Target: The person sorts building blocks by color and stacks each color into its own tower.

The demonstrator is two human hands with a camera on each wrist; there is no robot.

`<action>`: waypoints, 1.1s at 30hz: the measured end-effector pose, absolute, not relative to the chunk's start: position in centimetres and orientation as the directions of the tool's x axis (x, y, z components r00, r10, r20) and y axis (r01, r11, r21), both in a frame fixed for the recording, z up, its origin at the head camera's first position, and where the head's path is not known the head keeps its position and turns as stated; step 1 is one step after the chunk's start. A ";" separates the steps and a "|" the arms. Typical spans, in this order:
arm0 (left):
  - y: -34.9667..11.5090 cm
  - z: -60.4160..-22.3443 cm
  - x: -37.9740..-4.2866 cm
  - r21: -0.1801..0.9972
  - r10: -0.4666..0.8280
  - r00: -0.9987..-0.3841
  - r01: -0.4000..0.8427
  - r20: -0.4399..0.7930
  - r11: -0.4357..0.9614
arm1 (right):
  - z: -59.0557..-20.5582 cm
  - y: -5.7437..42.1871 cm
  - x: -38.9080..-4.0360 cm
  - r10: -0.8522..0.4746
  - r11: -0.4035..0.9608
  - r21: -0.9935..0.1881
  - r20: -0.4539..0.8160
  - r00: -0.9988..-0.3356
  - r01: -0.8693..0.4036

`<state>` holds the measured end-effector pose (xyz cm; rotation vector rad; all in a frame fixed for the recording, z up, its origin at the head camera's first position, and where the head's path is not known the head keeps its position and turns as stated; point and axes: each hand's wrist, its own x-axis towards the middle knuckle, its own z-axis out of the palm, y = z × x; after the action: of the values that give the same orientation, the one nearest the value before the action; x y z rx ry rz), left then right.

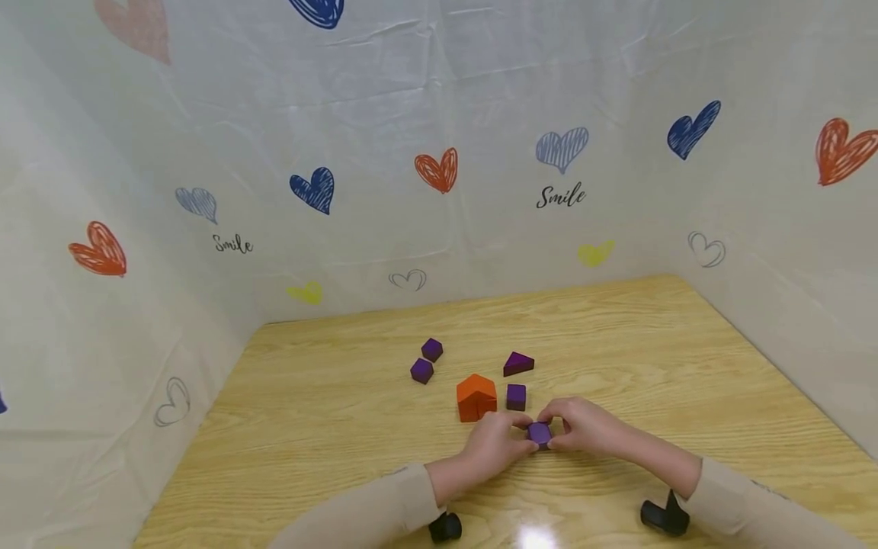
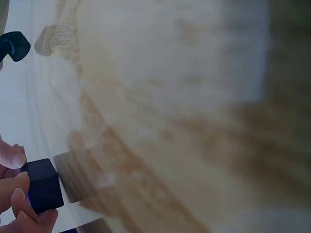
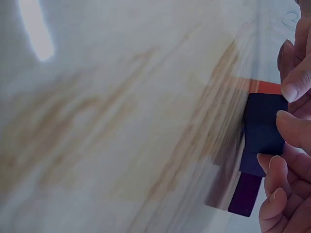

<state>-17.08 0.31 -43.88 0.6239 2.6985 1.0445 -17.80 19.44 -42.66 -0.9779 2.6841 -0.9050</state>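
In the head view, a small purple cube (image 1: 539, 434) sits between my two hands near the front of the table. My left hand (image 1: 495, 442) pinches its left side with thumb and fingers, and my right hand (image 1: 583, 427) pinches its right side. Both wrist views show the fingertips on this cube (image 2: 44, 184), which looks dark there. Just behind it stands another purple cube (image 1: 517, 396). To the left of that one is an orange piece (image 1: 476, 398) with an angled top, close to my left hand; seams suggest it may be more than one block.
Two purple cubes lie farther back on the left, one nearer (image 1: 421, 371) and one farther (image 1: 432, 349). A purple triangular block (image 1: 518, 364) lies behind the middle. The wood-grain table (image 1: 329, 427) is bounded by a white sheet (image 1: 384, 229) printed with hearts.
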 end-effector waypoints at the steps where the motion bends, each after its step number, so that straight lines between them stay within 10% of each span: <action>1: 0.4 -44.0 -17.1 0.699 0.431 -0.902 0.291 -0.027 0.653 | -42.7 19.5 -17.8 -0.620 0.611 -0.589 0.061 -0.782 -0.530; 33: 0.8 -44.8 -17.5 0.807 0.331 -0.941 0.140 -0.073 0.573 | -42.8 19.4 -18.8 -0.543 0.635 -0.658 -0.007 -0.840 -0.405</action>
<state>-17.46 0.82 -44.77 0.3934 2.5897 1.3003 -18.77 19.38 -42.84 -0.7783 2.6517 -0.9917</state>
